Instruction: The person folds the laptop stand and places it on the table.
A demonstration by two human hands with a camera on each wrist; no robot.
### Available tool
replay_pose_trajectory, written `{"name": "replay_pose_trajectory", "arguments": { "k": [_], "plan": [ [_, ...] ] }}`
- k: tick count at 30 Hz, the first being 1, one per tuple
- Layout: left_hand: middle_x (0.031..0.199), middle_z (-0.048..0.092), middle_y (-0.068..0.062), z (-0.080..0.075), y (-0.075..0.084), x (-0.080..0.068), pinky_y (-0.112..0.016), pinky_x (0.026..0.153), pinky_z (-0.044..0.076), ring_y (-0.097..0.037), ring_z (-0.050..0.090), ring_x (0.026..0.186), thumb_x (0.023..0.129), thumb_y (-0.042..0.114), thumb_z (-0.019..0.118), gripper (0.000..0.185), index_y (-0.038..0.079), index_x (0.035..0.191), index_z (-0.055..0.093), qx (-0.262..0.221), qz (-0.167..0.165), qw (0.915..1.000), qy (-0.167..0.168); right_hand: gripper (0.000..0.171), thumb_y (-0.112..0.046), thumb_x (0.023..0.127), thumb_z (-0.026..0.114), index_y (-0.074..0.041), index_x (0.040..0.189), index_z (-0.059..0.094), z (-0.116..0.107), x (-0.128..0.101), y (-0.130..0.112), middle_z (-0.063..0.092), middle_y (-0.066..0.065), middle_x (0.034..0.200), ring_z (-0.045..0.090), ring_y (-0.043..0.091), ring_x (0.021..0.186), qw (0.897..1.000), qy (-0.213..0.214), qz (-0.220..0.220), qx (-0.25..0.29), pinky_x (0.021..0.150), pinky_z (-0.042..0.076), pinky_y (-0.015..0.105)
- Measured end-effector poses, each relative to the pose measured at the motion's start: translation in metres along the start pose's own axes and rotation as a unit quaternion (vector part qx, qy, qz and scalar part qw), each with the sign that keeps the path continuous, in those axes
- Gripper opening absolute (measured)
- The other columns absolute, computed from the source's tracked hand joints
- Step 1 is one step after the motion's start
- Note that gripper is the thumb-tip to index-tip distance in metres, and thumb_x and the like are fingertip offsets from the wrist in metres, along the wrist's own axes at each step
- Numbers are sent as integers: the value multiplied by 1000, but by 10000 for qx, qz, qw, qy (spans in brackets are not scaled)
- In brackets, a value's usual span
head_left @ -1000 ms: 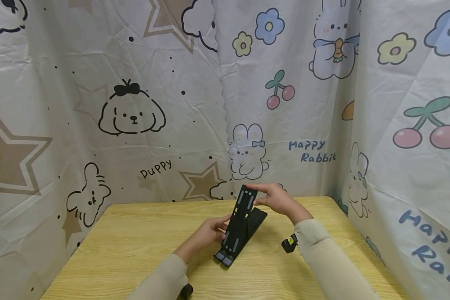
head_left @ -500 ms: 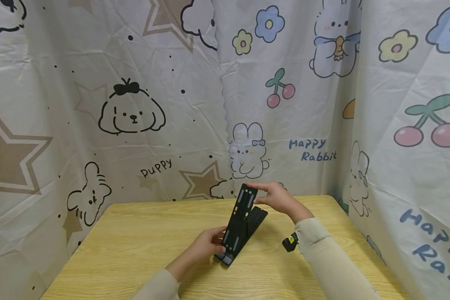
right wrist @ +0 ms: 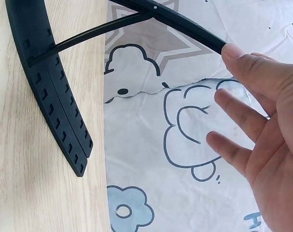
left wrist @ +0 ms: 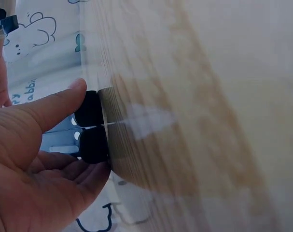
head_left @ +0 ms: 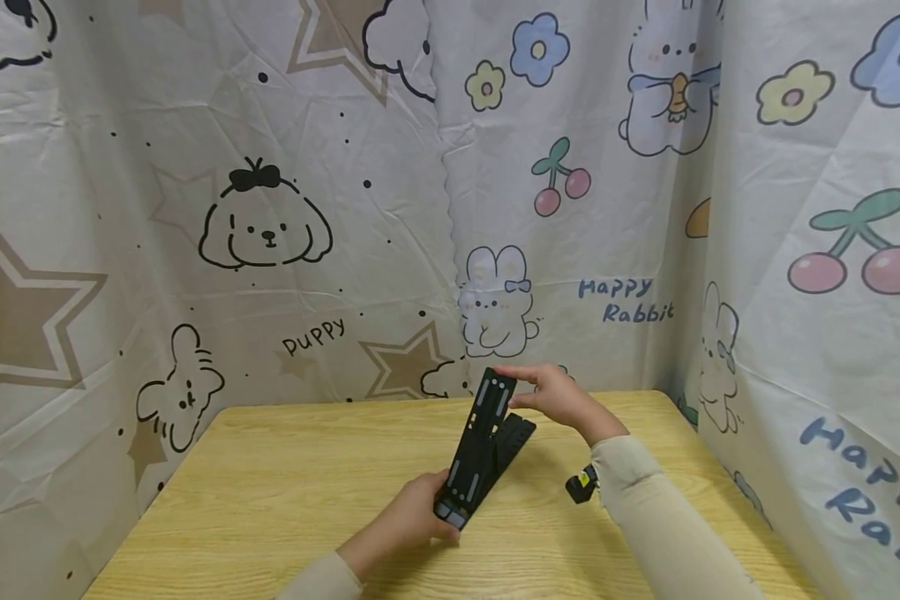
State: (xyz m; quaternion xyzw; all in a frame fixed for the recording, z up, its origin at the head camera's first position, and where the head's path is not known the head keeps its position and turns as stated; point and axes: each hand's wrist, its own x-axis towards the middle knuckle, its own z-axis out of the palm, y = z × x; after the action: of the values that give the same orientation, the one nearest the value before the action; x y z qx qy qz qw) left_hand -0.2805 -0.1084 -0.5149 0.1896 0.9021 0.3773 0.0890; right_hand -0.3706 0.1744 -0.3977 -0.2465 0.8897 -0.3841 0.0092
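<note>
The left hand (head_left: pixel 403 527) curled thumb and fingers round the low end of the black folding stand (head_left: pixel 478 451). The right hand (head_left: pixel 560 397), fingers straight, touched its raised top at one o'clock. The stand stood mid-table (head_left: pixel 270 492), notched base (right wrist: pixel 54 92) flat on the wood.

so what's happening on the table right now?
A person is handling a black folding stand on a wooden table. The left hand grips the stand's lower end, near the table surface. The right hand has a fingertip on the raised top end, with the other fingers spread. The stand's upper panel is tilted up off its notched base, propped by a thin strut. A cartoon-print cloth hangs behind the table.
</note>
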Motion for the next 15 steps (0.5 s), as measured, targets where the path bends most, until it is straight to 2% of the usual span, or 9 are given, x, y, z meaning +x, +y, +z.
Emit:
{"name": "replay_pose_trajectory", "arguments": {
  "k": [2, 6, 9, 15],
  "plan": [
    [127, 66, -15, 1, 0, 2, -49, 103, 50, -24, 62, 113, 66, 19, 98, 97, -4, 147, 50, 139, 52, 9999, 48, 61, -13, 93, 76, -32, 148, 57, 0, 0, 0, 53, 8, 152, 33, 13, 53, 10000, 42, -17, 5, 61, 43, 33],
    [122, 68, -11, -1, -4, 7, -44, 97, 52, -19, 63, 107, 66, 17, 98, 92, -2, 145, 54, 263, 87, 9996, 4, 60, -14, 91, 78, -28, 146, 59, 0, -1, 1, 56, 9, 149, 23, 12, 47, 9998, 142, -91, 43, 61, 44, 33],
    [122, 68, -9, -7, -8, 10, -42, 95, 52, -19, 62, 106, 66, 13, 97, 89, 0, 144, 55, 381, 70, 9992, -72, 59, -16, 90, 79, -28, 145, 60, 0, -4, 1, 59, 9, 146, 25, 11, 48, 9996, 221, -155, 15, 64, 45, 31],
    [133, 64, -12, -24, -16, 16, -43, 98, 53, -24, 62, 116, 68, 8, 94, 90, 0, 147, 52, 542, 44, 9981, -281, 56, -19, 90, 79, -33, 142, 62, 3, -11, -2, 62, 10, 142, 21, 12, 43, 9991, 416, 2, 59, 43, 31, 26]
  ]
}}
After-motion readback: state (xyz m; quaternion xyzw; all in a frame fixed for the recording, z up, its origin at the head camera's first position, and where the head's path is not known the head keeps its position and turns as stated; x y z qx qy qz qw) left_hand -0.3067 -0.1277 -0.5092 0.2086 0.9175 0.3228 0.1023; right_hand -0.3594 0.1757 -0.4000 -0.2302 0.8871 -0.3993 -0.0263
